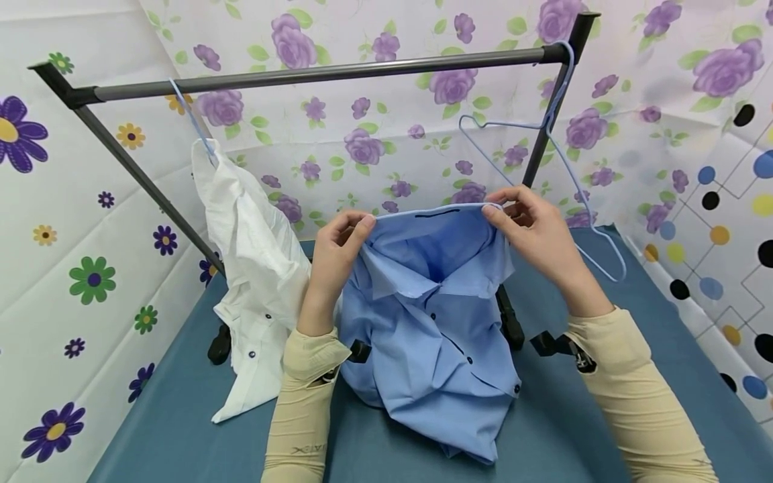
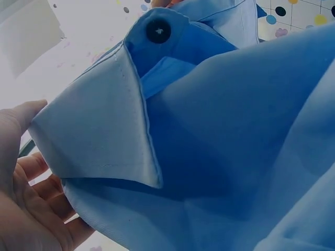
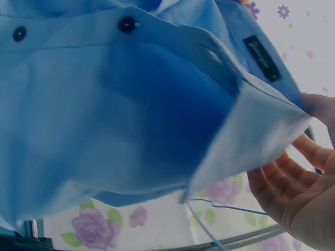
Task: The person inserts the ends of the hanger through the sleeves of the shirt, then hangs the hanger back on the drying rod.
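Note:
A light blue button-up shirt (image 1: 423, 349) hangs from both hands over the table, its collar spread and its front facing me. My left hand (image 1: 335, 258) pinches the collar's left end between thumb and fingers. At the other end, my right hand (image 1: 537, 231) pinches the collar the same way. The left wrist view shows a collar point (image 2: 104, 130) and a dark button (image 2: 158, 31) near the neck opening. In the right wrist view a dark label (image 3: 261, 57) sits inside the collar, close to the right thumb.
A dark metal rail (image 1: 338, 72) crosses behind the shirt. From its left end hangs a white shirt (image 1: 247, 248) on a blue hanger. A bare blue hanger (image 1: 558, 134) hangs at its right end. Below lies a blue-green tabletop (image 1: 193, 429); patterned sheets stand around it.

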Demonstrator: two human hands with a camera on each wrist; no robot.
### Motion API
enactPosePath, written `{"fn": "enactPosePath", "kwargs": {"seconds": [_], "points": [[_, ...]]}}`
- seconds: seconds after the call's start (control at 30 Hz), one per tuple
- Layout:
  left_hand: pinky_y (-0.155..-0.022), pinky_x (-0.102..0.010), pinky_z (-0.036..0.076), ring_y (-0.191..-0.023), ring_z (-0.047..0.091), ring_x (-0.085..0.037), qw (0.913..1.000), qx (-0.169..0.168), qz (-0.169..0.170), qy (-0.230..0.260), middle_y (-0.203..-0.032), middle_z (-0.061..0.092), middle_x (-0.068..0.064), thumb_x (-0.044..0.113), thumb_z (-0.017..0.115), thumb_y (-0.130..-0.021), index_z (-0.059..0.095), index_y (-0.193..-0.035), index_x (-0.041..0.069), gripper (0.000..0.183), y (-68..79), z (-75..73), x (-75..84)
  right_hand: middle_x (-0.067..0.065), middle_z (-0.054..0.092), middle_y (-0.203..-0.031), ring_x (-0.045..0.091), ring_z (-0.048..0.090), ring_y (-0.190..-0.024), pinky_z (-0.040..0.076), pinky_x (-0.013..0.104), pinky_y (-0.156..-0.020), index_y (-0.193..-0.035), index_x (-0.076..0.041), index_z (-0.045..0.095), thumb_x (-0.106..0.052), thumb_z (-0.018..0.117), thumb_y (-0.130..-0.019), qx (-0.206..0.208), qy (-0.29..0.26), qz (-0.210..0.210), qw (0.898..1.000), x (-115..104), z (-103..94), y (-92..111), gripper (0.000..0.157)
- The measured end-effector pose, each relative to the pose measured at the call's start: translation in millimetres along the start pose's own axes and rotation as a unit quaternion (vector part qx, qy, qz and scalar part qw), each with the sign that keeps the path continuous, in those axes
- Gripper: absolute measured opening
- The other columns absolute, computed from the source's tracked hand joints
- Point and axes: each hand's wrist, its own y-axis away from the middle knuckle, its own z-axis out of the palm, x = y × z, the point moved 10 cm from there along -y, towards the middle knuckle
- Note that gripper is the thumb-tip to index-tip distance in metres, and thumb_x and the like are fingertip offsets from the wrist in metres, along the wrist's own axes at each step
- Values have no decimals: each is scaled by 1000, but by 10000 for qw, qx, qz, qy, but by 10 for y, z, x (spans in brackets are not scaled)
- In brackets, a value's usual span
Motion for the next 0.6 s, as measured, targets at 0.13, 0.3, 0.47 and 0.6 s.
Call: {"fn": "enactPosePath", "kwargs": {"seconds": [0.13,0.3,0.47,0.6], "points": [[-72,-28,44,-77,58,-20,10000,-41,-20,-39,-91,62,-7,19,60,-92,67,-99,2,19,5,21,55,6,59,-104,13,55,-88,41,23,-75,-114,-3,60,-23,58,-93,261,21,-275,9993,-74,-151,-38,29],[-72,-27,44,-78,57,-21,9997,-105,-74,-225,-92,62,-8,16,57,-94,65,-100,-3,22,47,81,217,7,60,-103,11,53,-90,40,22,-76,-112,4,59,-12,60,-91,808,-136,-815,9933,-263,-404,-43,27],[-72,-27,45,-79,58,-22,9993,-139,-150,-305,-94,62,-8,16,57,-94,65,-100,-3,22,69,111,244,15,59,-103,13,53,-90,41,22,-75,-109,10,57,-4,59,-90,1283,-84,-1383,9820,-516,-638,-1,24],[-71,-27,44,-78,57,-22,9994,-100,-151,-280,-91,62,-8,17,57,-94,65,-98,-3,21,74,103,222,14,59,-103,15,53,-91,40,23,-76,-110,8,58,-5,58,-90,1650,-183,-1449,9754,-608,-825,38,24]]}}
